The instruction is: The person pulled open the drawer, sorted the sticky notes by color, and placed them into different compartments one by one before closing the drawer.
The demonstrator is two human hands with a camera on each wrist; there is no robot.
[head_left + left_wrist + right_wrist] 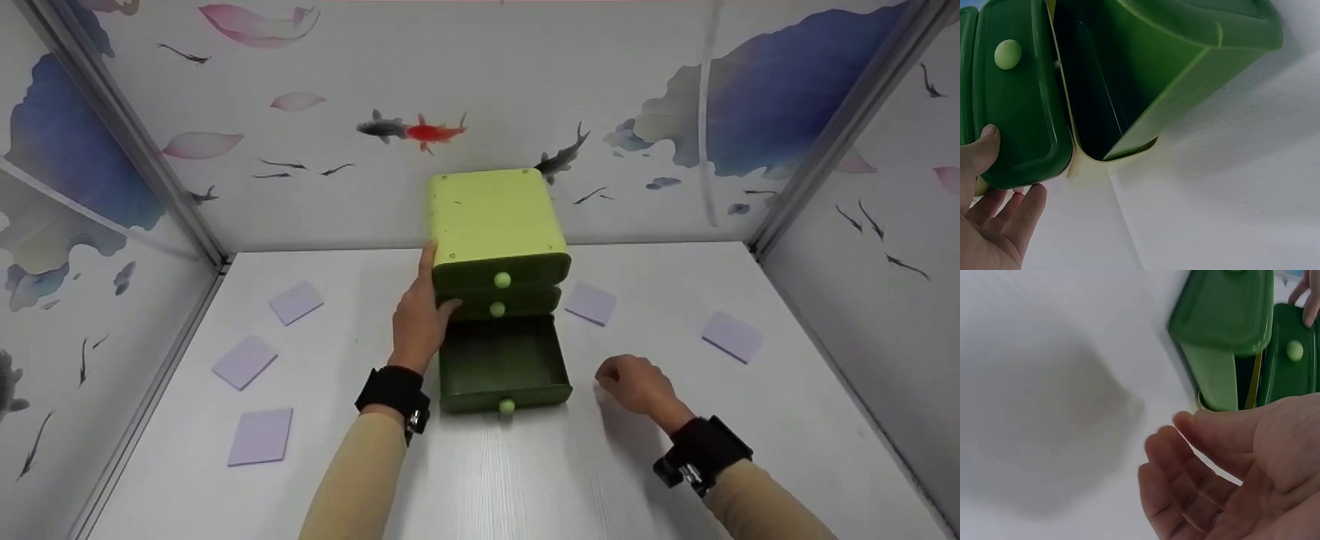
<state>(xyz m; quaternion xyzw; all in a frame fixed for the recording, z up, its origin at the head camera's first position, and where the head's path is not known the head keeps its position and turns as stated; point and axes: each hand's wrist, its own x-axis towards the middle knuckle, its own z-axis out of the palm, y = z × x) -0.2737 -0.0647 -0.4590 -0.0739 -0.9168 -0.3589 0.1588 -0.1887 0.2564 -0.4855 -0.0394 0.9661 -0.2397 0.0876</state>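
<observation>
A small drawer cabinet [495,214] with a lime-green top and dark green drawer fronts stands at the back middle of the table. Its bottom drawer [504,360] is pulled out and has nothing inside; the upper two drawers are in. My left hand [420,319] holds the cabinet's left side, thumb on the middle drawer's front [1022,101] and fingers along the side wall. To the right of the pulled-out drawer, my right hand [637,382] hovers with loosely curled fingers and holds nothing. In the right wrist view, the fingers [1171,495] are apart from the drawer.
Several pale purple square pads lie on the white table, one front left [260,437], one just right of the cabinet [591,303], one farther right [732,336]. Printed panels [300,187] wall the table at the back and both sides.
</observation>
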